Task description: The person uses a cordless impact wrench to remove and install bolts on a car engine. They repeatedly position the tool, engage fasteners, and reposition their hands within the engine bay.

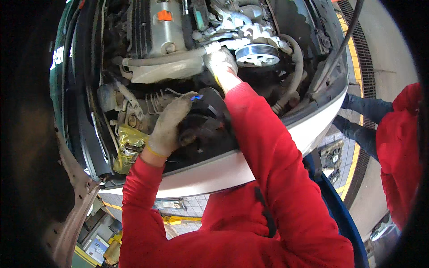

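I lean over an open car engine bay. My left hand (169,125), in a dirty work glove, grips the edge of a black plastic part (210,120) low at the front of the bay; a small blue light shows at its fingertips. My right hand (220,60), also gloved, reaches deeper and rests on a light grey pipe (165,62) beside a ribbed silver pulley (258,53). Whether the right hand holds anything is hidden. Both sleeves are red.
A silver engine cover (161,27) with an orange tag lies at the top. Black hoses (295,67) curve at the right. A yellow cloth or bag (127,145) sits at the lower left. The white bumper (277,152) crosses below. Another person in red (397,147) stands at right.
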### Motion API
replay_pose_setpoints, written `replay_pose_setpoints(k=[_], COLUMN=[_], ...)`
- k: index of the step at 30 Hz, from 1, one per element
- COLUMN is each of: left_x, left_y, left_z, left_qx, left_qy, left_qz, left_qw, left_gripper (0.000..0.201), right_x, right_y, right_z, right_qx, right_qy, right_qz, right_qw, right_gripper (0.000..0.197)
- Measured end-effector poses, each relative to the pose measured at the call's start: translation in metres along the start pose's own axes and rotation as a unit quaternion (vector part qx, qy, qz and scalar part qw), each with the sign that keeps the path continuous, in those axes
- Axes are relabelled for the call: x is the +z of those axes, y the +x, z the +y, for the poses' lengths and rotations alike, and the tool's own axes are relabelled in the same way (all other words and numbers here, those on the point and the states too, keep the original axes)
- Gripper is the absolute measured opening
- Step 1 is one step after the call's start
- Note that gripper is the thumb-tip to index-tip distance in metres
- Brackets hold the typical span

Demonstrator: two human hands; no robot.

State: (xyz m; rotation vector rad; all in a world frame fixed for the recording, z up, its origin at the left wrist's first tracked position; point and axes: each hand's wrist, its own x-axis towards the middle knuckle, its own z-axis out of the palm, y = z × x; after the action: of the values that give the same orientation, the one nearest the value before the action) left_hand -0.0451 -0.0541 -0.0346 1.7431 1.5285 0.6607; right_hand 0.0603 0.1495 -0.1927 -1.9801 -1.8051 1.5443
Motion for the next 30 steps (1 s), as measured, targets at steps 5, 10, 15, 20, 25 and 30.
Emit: replay_pose_setpoints(k=[5, 10, 15, 20, 25, 30], left_x=[0.001, 0.005, -0.001, 0.0, 0.008, 0.0], left_y=[-0.002, -0.006, -0.002, -0.003, -0.009, -0.005], left_z=[-0.007, -0.017, -0.011, -0.002, -0.008, -0.005], left_qx=[-0.148, 0.095, 0.069, 0.018, -0.11, 0.102], left_qy=[-0.203, 0.011, 0.031, 0.008, -0.114, 0.067], left_qz=[-0.019, 0.037, 0.021, 0.002, 0.024, 0.036], left_qw=[0.968, 0.995, 0.997, 1.0, 0.987, 0.992], left_gripper=[0.092, 0.085, 0.088, 0.094, 0.097, 0.093], right_x=[-0.002, 0.012, 0.018, 0.008, 0.017, 0.017], right_y=[0.0, 0.01, 0.018, 0.009, -0.007, -0.007], right_z=[-0.001, 0.006, 0.005, 0.016, 0.024, 0.023], right_qx=[-0.047, -0.087, -0.024, -0.087, -0.145, -0.055], right_qy=[-0.017, -0.031, -0.016, -0.166, -0.314, -0.281], right_qz=[0.008, 0.039, -0.023, -0.011, 0.047, 0.042], right_qw=[0.999, 0.995, 0.999, 0.982, 0.937, 0.957], right_gripper=[0.049, 0.038, 0.041, 0.039, 0.03, 0.031])
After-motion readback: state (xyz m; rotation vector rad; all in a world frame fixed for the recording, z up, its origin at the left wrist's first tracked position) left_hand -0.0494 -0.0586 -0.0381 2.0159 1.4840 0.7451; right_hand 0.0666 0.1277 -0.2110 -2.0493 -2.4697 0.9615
